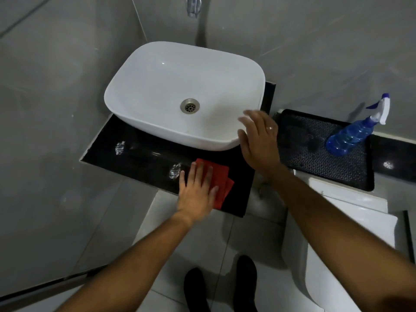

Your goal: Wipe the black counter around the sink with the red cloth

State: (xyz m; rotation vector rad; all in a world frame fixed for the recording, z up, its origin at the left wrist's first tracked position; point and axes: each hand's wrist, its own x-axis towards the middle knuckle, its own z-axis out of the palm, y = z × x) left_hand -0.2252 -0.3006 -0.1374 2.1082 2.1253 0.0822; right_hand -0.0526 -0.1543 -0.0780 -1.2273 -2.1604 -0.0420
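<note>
**Left palm flat on the cloth**

From the head camera: my left hand [197,192] lies flat, fingers spread, pressing the red cloth [219,183] onto the black counter [139,158]; the cloth sticks out past my fingertips to the right. My right hand [258,143] is open, grasping nothing, its fingers at the white sink's [180,86] near right rim. Right of that hand, a blue spray bottle [351,136] lies on a black tray [315,167].

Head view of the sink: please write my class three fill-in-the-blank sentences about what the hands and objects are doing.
1. The left hand presses flat on the ____ cloth.
2. The right hand hovers open beside the white ____.
3. The blue spray bottle lies on the black ____.

Missing words: red; sink; tray.
</note>
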